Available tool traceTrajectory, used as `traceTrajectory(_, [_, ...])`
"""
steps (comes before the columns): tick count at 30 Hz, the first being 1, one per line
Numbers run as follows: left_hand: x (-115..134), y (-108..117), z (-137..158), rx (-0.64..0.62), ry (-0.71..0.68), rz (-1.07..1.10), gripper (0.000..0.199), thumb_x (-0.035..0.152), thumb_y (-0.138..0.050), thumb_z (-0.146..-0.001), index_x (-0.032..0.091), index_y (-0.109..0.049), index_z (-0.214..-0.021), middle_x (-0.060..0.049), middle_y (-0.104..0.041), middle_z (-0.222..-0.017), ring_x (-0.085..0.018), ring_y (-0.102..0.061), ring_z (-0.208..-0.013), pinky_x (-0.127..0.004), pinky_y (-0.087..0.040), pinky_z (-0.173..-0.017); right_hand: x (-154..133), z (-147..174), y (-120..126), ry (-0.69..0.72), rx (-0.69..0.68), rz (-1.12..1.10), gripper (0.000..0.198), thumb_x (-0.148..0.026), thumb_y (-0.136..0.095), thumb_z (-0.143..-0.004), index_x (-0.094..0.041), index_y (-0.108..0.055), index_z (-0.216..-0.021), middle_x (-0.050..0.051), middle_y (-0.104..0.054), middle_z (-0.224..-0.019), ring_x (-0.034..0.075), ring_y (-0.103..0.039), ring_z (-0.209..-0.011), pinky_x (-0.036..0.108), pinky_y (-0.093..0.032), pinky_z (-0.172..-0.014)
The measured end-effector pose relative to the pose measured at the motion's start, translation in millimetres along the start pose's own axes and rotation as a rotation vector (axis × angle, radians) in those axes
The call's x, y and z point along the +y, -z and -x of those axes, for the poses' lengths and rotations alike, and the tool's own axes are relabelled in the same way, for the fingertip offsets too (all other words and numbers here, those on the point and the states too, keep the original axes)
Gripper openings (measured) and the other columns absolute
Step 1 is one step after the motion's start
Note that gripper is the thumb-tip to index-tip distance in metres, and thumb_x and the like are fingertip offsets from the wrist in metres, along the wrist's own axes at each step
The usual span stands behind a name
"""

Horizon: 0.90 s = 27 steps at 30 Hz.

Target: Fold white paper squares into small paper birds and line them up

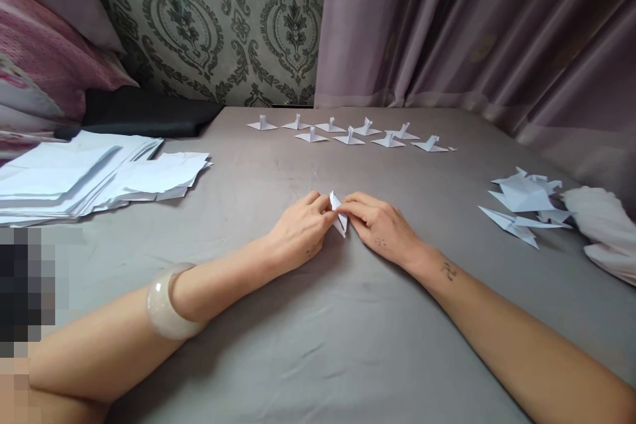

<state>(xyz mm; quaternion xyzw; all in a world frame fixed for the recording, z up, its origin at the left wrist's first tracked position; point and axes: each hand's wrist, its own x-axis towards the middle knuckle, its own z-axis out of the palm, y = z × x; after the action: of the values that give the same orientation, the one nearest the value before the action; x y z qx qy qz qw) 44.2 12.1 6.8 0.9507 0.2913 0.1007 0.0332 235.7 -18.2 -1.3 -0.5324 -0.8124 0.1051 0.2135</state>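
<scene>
Two hands meet in the middle of the grey sheet (308,344). The left hand (298,232) and the right hand (380,228) both pinch a small folded white paper (339,212) between their fingertips. The paper sits right between the hands, low on the sheet, with one tip poking up. A pale bangle (166,305) is on the left arm.

Behind the hands, well apart from them, a row of little paper birds (348,132) stands near the far edge of the sheet. On the left lies a big pile of white paper sheets (84,175), some of them slipping off to the side. On the right lie a few bigger folded paper shapes (521,209), and just beside them is a white cloth (603,228).

Nothing lies between the hands and the bird row, so the sheet is bare there. The sheet is also bare in front of the hands, apart from the two arms resting on it. At the back there is a patterned wall (223,20) and a purple curtain (472,26). Pink pillows (44,46) and a black cloth (149,112) are in the far left corner. The curtain hangs along the right edge.
</scene>
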Motion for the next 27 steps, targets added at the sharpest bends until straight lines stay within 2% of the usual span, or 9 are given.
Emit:
traceTrajectory(3, [-1.5, 0.8, 3.2, -0.017, -0.012, 0.004, 0.035, 0.005, -0.038, -0.083, 0.012, -0.065, -0.104, -0.014, -0.061, -0.102, -0.024, -0.051, -0.091, -0.037, -0.046, -0.081, -2.4, 4.4, 4.1, 0.037, -0.051, 0.103, 0.037, -0.01, -0.04, -0.091, -0.026, -0.065, -0.112, 0.003, -0.064, -0.113, 0.017, -0.06, -0.097, 0.027, -0.041, -0.066])
traceTrajectory(9, [-17.9, -2.1, 5.1, 0.059, 0.046, 0.223, 0.043, 0.002, -0.034, -0.084, 0.017, -0.066, -0.109, -0.009, -0.064, -0.104, -0.019, -0.058, -0.094, -0.03, -0.048, -0.082, -5.3, 5.0, 7.1, 0.086, -0.102, 0.227, 0.042, -0.005, -0.041, -0.087, -0.027, -0.065, -0.112, 0.003, -0.063, -0.113, 0.019, -0.059, -0.097, 0.027, -0.039, -0.06])
traceTrajectory(12, [-16.0, 0.7, 4.6, 0.002, -0.002, 0.142, 0.041, 0.003, -0.036, -0.083, 0.016, -0.066, -0.108, -0.009, -0.063, -0.108, -0.021, -0.057, -0.095, -0.031, -0.049, -0.08, 0.6, 5.9, 5.3, 0.078, -0.06, 0.149, 0.04, -0.005, -0.041, -0.087, -0.026, -0.065, -0.112, 0.002, -0.064, -0.114, 0.018, -0.059, -0.096, 0.027, -0.041, -0.063])
traceTrajectory(16, [-8.3, 4.7, 2.8, -0.113, -0.061, -0.029, 0.037, 0.006, -0.037, -0.085, 0.01, -0.065, -0.109, -0.014, -0.061, -0.107, -0.024, -0.055, -0.097, -0.034, -0.05, -0.079, 8.5, 6.8, 3.4, 0.043, 0.004, -0.013, 0.038, -0.005, -0.042, -0.087, -0.023, -0.066, -0.11, 0.002, -0.066, -0.113, 0.016, -0.061, -0.094, 0.027, -0.045, -0.075])
traceTrajectory(19, [-6.7, 5.0, 2.3, -0.127, -0.072, -0.065, 0.036, 0.007, -0.036, -0.086, 0.008, -0.064, -0.109, -0.015, -0.061, -0.106, -0.025, -0.054, -0.098, -0.034, -0.049, -0.08, 7.1, 6.3, 4.8, 0.05, -0.023, 0.022, 0.036, -0.006, -0.042, -0.087, -0.024, -0.067, -0.107, 0.001, -0.065, -0.115, 0.016, -0.061, -0.096, 0.027, -0.045, -0.074])
traceTrajectory(24, [-10.8, 1.2, 1.2, -0.025, 0.028, 0.153, 0.037, 0.006, -0.036, -0.083, 0.015, -0.067, -0.101, -0.01, -0.062, -0.101, -0.022, -0.057, -0.092, -0.031, -0.048, -0.076, -3.2, 5.3, 8.4, 0.09, -0.072, 0.192, 0.036, -0.006, -0.041, -0.087, -0.023, -0.069, -0.103, 0.003, -0.065, -0.113, 0.019, -0.061, -0.096, 0.027, -0.042, -0.065])
traceTrajectory(27, [-14.0, -3.8, -2.4, 0.108, 0.22, 0.366, 0.032, 0.006, -0.039, -0.08, 0.016, -0.067, -0.093, -0.008, -0.062, -0.096, -0.018, -0.058, -0.082, -0.029, -0.048, -0.075, -3.4, 6.1, 6.1, 0.076, -0.037, 0.181, 0.037, -0.005, -0.043, -0.085, -0.024, -0.07, -0.102, 0.003, -0.066, -0.111, 0.018, -0.062, -0.092, 0.027, -0.041, -0.062])
